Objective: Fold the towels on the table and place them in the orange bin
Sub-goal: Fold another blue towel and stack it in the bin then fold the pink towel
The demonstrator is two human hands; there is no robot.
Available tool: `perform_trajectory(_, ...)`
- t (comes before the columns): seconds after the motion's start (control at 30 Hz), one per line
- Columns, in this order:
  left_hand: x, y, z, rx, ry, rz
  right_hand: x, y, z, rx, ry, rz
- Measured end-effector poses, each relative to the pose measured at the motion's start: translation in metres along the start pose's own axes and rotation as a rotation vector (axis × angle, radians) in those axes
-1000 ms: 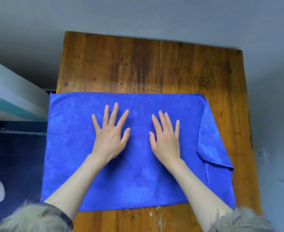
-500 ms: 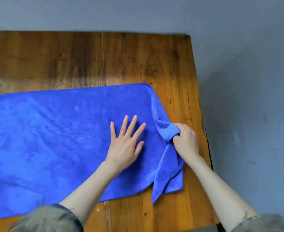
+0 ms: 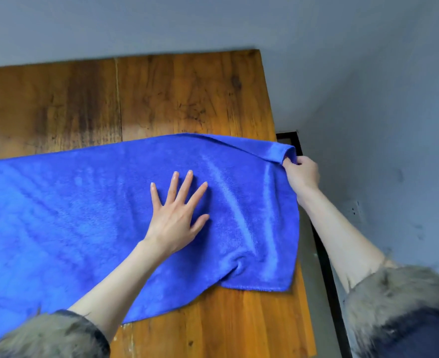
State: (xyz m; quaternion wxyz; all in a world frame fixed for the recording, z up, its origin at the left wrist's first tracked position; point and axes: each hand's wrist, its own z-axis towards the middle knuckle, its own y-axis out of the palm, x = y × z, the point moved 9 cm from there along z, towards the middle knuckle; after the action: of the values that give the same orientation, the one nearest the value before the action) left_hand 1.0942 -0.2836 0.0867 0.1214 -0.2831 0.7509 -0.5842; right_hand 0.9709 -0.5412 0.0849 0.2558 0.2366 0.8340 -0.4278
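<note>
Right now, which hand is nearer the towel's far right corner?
Right. The right hand pinches the blue towel at that corner, past the table edge. The left hand lies flat on the towel's middle, well inboard.

grey wall (image 3: pixel 368 60), wall socket (image 3: pixel 355 208)

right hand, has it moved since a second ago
Yes. The right hand left the middle of the towel and went out past the table's right edge, gripping the towel's far right corner.

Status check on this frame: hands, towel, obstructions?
Left hand flat, pressing blue microfibre towel. Right hand pinching its far right corner. Towel spread on wooden table, unfolded. No obstructions; orange bin not in view.
</note>
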Motion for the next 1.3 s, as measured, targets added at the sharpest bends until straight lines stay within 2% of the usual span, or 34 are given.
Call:
perform_trajectory(0.13, 0.029, 0.003, 0.008, -0.008, 0.068, 0.024, 0.017, -0.005, -0.01, -0.042, -0.069, -0.01)
perform_trajectory(0.37, 0.042, 0.023, 0.013, -0.048, 0.024, 0.008, 0.074, -0.012, -0.036, -0.202, 0.06, -0.019)
perform_trajectory(0.53, 0.038, 0.023, 0.013, -0.067, 0.021, 0.021, 0.086, -0.032, -0.044, -0.193, 0.063, 0.019)
perform_trajectory(0.6, 0.037, 0.024, 0.013, -0.067, 0.015, 0.013, 0.088, -0.034, -0.045, -0.275, 0.096, 0.069)
perform_trajectory(0.73, 0.036, 0.025, 0.014, -0.056, 0.022, 0.0, 0.1, -0.037, -0.056, -0.489, 0.097, -0.077)
perform_trajectory(0.83, 0.037, 0.024, 0.014, -0.042, 0.03, -0.015, 0.113, -0.038, -0.071, -0.602, 0.106, -0.071)
perform_trajectory(0.93, 0.037, 0.025, 0.014, -0.047, 0.032, -0.008, 0.122, -0.046, -0.074, -0.54, 0.081, -0.087)
perform_trajectory(1.0, 0.037, 0.025, 0.014, -0.051, 0.026, -0.006, 0.123, -0.054, -0.069, -0.441, 0.032, -0.175)
perform_trajectory(1.1, 0.038, 0.026, 0.014, -0.075, 0.022, -0.002, 0.12, -0.057, -0.068, -0.406, -0.012, -0.325)
perform_trajectory(1.3, 0.045, 0.015, 0.012, -0.056, 0.03, -0.043, 0.107, -0.069, -0.069, -0.272, -0.011, -0.219)
